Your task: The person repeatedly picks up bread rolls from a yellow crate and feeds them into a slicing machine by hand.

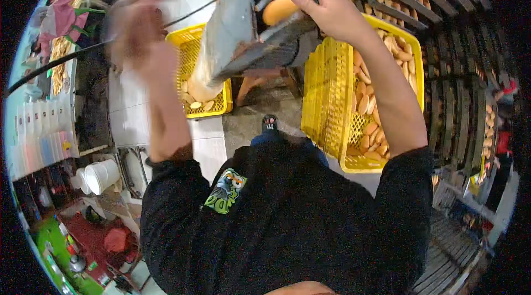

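My right hand (326, 7) is at the opening of a grey metal machine (238, 35) in front of me. Its thumb presses against the end of a golden bread roll (280, 10) lying in that opening, and the fingers curl by the rim. My left hand (138, 27) is off to the machine's left, smeared by motion, near a black cable (66, 58); its fingers cannot be made out. Below the machine's left side, a clear plastic bag or sheet (204, 76) hangs down to bread pieces (196, 98).
A yellow crate (225, 104) stands at the machine's left. On the right, stacked yellow crates (326, 90) hold many bread rolls (365, 98). Dark slatted racks (442, 74) with bread line the right side. White buckets (102, 177) stand at left. A stool (257, 87) is under the machine.
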The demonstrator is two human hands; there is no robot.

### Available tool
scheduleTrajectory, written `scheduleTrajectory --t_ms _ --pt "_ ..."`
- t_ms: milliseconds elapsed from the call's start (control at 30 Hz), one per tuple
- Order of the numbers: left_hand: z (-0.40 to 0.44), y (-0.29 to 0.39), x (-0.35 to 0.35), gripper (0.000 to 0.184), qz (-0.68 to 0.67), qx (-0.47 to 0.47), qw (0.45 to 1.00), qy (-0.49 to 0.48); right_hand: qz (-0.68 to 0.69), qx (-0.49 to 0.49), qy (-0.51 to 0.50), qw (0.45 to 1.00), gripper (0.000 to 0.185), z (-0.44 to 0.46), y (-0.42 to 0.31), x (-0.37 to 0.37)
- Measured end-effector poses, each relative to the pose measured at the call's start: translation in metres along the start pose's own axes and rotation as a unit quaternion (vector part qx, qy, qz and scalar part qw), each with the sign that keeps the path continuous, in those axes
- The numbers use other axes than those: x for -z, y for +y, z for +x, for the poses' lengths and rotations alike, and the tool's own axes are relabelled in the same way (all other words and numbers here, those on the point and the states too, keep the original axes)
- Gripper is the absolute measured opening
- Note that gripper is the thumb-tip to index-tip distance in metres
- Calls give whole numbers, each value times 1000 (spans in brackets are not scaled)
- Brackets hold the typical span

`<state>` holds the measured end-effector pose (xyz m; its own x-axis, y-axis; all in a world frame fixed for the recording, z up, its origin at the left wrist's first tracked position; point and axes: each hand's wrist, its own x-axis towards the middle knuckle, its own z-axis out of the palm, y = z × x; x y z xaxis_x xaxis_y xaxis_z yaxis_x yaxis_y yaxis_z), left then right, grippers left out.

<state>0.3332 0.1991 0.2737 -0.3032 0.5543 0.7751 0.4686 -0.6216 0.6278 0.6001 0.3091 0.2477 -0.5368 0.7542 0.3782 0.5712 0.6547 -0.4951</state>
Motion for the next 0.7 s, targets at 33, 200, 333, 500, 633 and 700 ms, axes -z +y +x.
scheduleTrajectory --t_ms 33,200,333,500,633,700 --pt "9 24 14 10 -15 -40 999 0 32 3 13 999 47 -4 6 1" --pt "2 131 1 11 -234 -207 833 -456 128 -204 -21 970 35 -59 43 21" --pt "-36 149 -26 12 -276 -220 668 -655 96 -357 57 927 37 -186 116 -17" --pt "-43 149 -32 13 -263 -224 609 -714 68 -573 1 817 43 -377 124 -61" --pt "-43 151 -37 14 -252 -227 592 -731 49 -573 42 817 38 -463 99 -78" --pt "-42 153 -38 15 -248 -231 585 -737 57 -588 59 805 37 -464 88 -75"
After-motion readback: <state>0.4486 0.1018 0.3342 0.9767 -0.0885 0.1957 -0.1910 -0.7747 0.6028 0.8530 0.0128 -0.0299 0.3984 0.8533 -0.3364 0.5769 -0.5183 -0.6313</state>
